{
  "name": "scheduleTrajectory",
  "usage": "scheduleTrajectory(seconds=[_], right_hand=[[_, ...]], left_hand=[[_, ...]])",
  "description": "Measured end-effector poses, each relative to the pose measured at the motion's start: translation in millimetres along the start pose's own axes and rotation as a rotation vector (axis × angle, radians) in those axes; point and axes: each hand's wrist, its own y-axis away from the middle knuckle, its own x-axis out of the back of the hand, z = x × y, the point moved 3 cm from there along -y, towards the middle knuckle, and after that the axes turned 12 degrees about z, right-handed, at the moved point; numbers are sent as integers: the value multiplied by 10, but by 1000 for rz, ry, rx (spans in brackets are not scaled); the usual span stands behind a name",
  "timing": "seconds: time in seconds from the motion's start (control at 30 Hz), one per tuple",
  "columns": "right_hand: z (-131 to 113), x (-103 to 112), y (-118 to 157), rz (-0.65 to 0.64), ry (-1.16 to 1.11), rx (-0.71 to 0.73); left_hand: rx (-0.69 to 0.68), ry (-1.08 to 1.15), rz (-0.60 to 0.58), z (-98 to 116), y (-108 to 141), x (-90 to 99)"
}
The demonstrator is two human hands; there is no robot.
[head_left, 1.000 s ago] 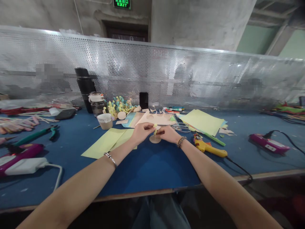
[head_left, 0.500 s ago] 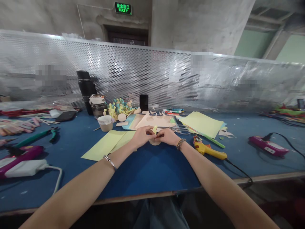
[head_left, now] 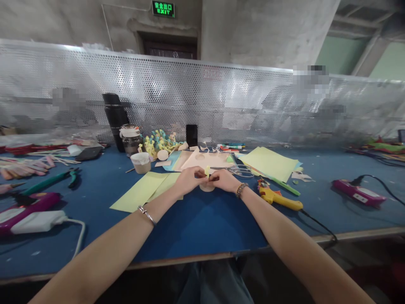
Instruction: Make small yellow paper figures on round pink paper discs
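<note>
Both hands meet at the middle of the blue table. My left hand [head_left: 190,179] pinches a small pale yellow paper piece [head_left: 207,170] from the left, its upper end sticking up between the fingers. My right hand [head_left: 225,180] has its fingertips closed at the same piece from the other side. Just below the fingertips is a round cream disc [head_left: 207,188], partly covered by the fingers; I cannot tell whether the piece touches it. Scissors [head_left: 218,168] lie right behind the hands. Yellow paper sheets [head_left: 139,190] lie beside my left hand.
A yellow glue gun [head_left: 280,199] with its cord and a green cutter knife [head_left: 286,186] lie to the right. Behind the hands are cut pink sheets [head_left: 215,160] and a phone [head_left: 191,135]. A tub [head_left: 141,164], a jar [head_left: 130,141] and a black bottle [head_left: 114,118] stand at left.
The yellow piece has turned slightly between my fingers and looks narrower. My hands stay close together at nearly the same spot. Beyond the perforated screen, a person has shifted right.
</note>
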Motion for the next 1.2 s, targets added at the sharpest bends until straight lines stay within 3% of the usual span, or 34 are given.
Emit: scheduleTrajectory(seconds=[0.57,1.2], right_hand=[[-32,19,8,-4,21,9],[-27,22,12,-3,-4,-5]], left_hand=[[-32,-127,-19,39,2,32],[-52,-100,-25,12,5,23]])
